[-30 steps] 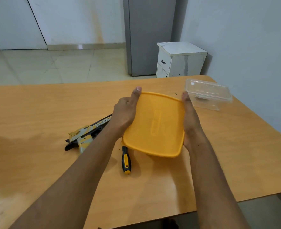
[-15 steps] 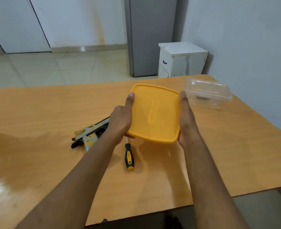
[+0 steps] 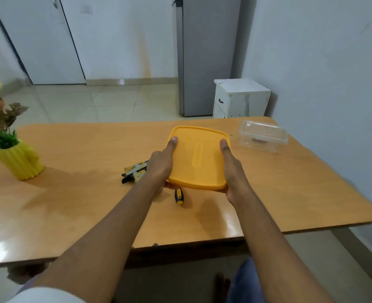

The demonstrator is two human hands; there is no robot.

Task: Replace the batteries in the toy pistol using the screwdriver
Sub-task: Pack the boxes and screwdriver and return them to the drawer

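Observation:
I hold a flat yellow plastic lid [image 3: 197,158] above the wooden table [image 3: 75,193] with both hands. My left hand [image 3: 160,166] grips its left edge, thumb lying on top. My right hand [image 3: 232,169] grips the right edge the same way. The toy pistol [image 3: 133,172], black, yellow and white, lies on the table just left of my left hand, partly hidden by it. A screwdriver with a black and yellow handle [image 3: 179,196] lies under the lid's near edge; its shaft is hidden.
A clear plastic container [image 3: 262,135] sits at the table's far right corner. A yellow ribbed vase [image 3: 20,164] with artificial flowers stands at the left. Beyond the table are a white cabinet [image 3: 240,98] and a grey fridge [image 3: 204,55].
Both hands have carried the lid away from me and tipped it flatter. The view has pulled back, so the vase on the left now shows.

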